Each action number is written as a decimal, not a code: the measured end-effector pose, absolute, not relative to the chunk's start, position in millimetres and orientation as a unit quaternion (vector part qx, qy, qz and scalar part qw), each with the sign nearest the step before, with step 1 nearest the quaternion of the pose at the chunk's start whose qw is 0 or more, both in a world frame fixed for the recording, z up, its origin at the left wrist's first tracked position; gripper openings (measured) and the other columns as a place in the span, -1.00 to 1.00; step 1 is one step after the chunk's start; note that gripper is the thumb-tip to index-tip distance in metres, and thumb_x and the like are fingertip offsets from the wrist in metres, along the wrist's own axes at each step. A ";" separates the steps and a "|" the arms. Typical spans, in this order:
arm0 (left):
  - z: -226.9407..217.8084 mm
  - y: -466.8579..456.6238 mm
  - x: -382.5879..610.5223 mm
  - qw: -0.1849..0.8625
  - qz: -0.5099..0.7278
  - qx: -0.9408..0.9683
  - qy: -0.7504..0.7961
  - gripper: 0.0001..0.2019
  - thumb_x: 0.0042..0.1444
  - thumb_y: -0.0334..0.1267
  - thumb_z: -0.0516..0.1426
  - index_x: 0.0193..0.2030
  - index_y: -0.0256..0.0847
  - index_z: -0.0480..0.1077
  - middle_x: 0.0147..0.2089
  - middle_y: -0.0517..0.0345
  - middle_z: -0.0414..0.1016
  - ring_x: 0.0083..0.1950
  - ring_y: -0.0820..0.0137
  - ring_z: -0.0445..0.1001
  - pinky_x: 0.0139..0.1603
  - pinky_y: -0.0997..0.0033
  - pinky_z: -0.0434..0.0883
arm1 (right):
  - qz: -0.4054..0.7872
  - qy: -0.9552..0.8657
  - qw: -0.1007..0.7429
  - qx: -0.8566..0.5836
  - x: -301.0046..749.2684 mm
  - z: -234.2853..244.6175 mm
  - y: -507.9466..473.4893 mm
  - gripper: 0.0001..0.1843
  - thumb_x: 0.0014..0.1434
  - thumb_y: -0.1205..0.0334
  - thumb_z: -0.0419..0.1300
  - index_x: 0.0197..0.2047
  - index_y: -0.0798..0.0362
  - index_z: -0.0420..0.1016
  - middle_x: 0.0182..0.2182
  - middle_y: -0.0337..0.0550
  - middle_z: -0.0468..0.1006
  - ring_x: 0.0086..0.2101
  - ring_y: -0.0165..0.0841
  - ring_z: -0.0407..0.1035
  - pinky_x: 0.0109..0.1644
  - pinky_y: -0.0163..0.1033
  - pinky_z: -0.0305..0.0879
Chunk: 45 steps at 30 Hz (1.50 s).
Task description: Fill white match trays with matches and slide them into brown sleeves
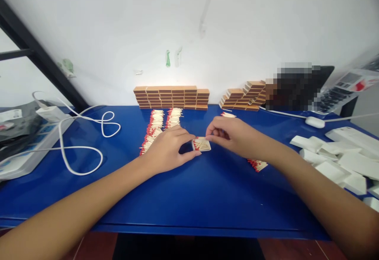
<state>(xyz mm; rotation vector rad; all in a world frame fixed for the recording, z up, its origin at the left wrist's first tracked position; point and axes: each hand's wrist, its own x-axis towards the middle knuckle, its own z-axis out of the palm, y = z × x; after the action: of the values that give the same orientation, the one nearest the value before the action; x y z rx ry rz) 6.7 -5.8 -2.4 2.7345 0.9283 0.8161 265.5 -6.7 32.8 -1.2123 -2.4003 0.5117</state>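
On the blue table, a small white matchbox tray (pixel 210 148) holds several red-tipped matches (pixel 201 144) lying at mixed angles. My left hand (pixel 168 149) grips the tray's left end between thumb and fingers. At the tray's upper right corner, my right hand (pixel 226 133) is closed in a pinch; what is in its fingertips is too small to make out. Piles of loose matches (pixel 156 120) lie beyond and partly under my left hand. More matches (pixel 257 164) show beneath my right forearm, and a few stick out behind my right hand.
Brown matchboxes (pixel 166 97) are stacked along the wall, with a stepped stack (pixel 245 96) to their right. White empty trays (pixel 340 161) are heaped at the right. A white cable (pixel 79 173) loops at the left beside a plastic container (pixel 32 153). A dark screen-like object (pixel 304 90) stands back right.
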 end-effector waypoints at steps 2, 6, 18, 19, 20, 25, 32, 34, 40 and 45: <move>-3.0 -5.9 6.4 0.069 0.270 0.910 0.308 -0.67 0.32 -0.01 0.31 0.08 -0.17 0.57 -0.10 0.04 0.62 -0.03 0.16 0.56 -0.05 0.13 0.49 | 0.187 -0.867 0.190 -0.421 258.9 26.0 -8.8 -0.80 0.41 0.11 0.16 -0.20 0.00 0.52 -0.29 -0.13 0.53 -0.32 -0.31 0.36 -0.24 -0.20 0.25; -2.9 -6.0 5.6 0.072 0.268 0.912 0.301 -0.70 0.34 -0.02 0.30 0.06 -0.15 0.56 -0.09 0.06 0.62 -0.03 0.18 0.56 -0.03 0.14 0.49 | 0.198 -0.871 0.172 -0.416 256.7 19.8 -9.0 -0.83 0.42 0.18 0.14 -0.17 0.00 0.53 -0.23 -0.12 0.52 -0.29 -0.31 0.37 -0.21 -0.19 0.27; -3.0 -4.9 5.5 0.082 0.270 0.913 0.294 -0.71 0.33 -0.02 0.31 0.05 -0.14 0.55 -0.09 0.06 0.62 -0.04 0.18 0.57 -0.03 0.14 0.48 | 0.200 -0.875 0.135 -0.420 259.7 27.5 -12.5 -0.80 0.40 0.08 0.20 -0.11 -0.03 0.60 -0.20 -0.10 0.50 -0.27 -0.27 0.38 -0.18 -0.16 0.28; -3.2 -5.0 5.6 0.082 0.270 0.913 0.296 -0.70 0.32 -0.02 0.32 0.05 -0.15 0.55 -0.09 0.06 0.62 -0.04 0.18 0.57 -0.03 0.13 0.49 | 0.198 -0.874 0.133 -0.423 259.4 27.3 -12.8 -0.81 0.39 0.08 0.20 -0.13 -0.02 0.59 -0.21 -0.11 0.50 -0.27 -0.27 0.38 -0.19 -0.16 0.28; -3.3 -5.1 5.7 0.084 0.269 0.912 0.297 -0.70 0.32 -0.02 0.32 0.05 -0.15 0.56 -0.08 0.06 0.62 -0.04 0.18 0.57 -0.04 0.13 0.49 | 0.196 -0.873 0.132 -0.426 259.3 27.2 -13.0 -0.81 0.39 0.08 0.20 -0.15 -0.02 0.58 -0.21 -0.11 0.50 -0.27 -0.27 0.38 -0.20 -0.16 0.27; -2.0 -6.0 6.3 0.092 0.263 0.913 0.299 -0.71 0.31 -0.04 0.33 0.06 -0.14 0.56 -0.07 0.04 0.63 -0.02 0.16 0.57 -0.02 0.13 0.51 | 0.187 -0.873 0.132 -0.430 260.1 25.2 -12.8 -0.81 0.39 0.07 0.20 -0.20 -0.03 0.54 -0.23 -0.12 0.52 -0.30 -0.28 0.37 -0.23 -0.17 0.23; -2.4 -6.3 6.5 0.095 0.263 0.912 0.300 -0.70 0.32 -0.03 0.32 0.07 -0.14 0.56 -0.06 0.04 0.63 -0.01 0.16 0.58 0.01 0.12 0.52 | 0.159 -0.877 0.132 -0.434 257.9 24.2 -14.6 -0.80 0.39 0.10 0.20 -0.27 -0.01 0.47 -0.28 -0.13 0.55 -0.33 -0.29 0.36 -0.27 -0.18 0.15; -2.7 -6.3 6.4 0.092 0.264 0.913 0.297 -0.70 0.32 -0.04 0.32 0.07 -0.15 0.56 -0.07 0.03 0.63 -0.02 0.16 0.58 -0.01 0.12 0.52 | 0.148 -0.876 0.126 -0.441 255.5 25.4 -16.4 -0.77 0.39 0.10 0.21 -0.30 -0.01 0.45 -0.31 -0.15 0.56 -0.35 -0.30 0.35 -0.29 -0.18 0.12; -2.3 -5.9 6.4 0.083 0.267 0.914 0.293 -0.68 0.32 -0.04 0.32 0.09 -0.18 0.56 -0.06 0.03 0.62 -0.02 0.16 0.57 -0.02 0.12 0.51 | 0.178 -0.862 0.161 -0.446 267.0 34.6 -5.0 -0.63 0.41 -0.10 0.19 -0.32 -0.02 0.51 -0.50 -0.24 0.49 -0.46 -0.34 0.29 -0.33 -0.19 0.07; -2.7 -5.6 6.5 0.081 0.266 0.913 0.298 -0.67 0.33 -0.04 0.31 0.09 -0.19 0.56 -0.06 0.03 0.62 -0.03 0.16 0.57 -0.03 0.10 0.51 | 0.095 -0.811 0.177 -0.549 316.0 36.5 28.7 -0.68 0.34 -0.05 0.22 -0.25 0.02 0.59 -0.46 -0.16 0.55 -0.46 -0.31 0.33 -0.33 -0.18 0.10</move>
<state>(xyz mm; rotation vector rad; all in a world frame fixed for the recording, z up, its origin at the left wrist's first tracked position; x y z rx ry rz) 6.5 -5.6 -2.7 2.7294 0.8898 0.7945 316.0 28.7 36.5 -1.5533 -2.2962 0.2674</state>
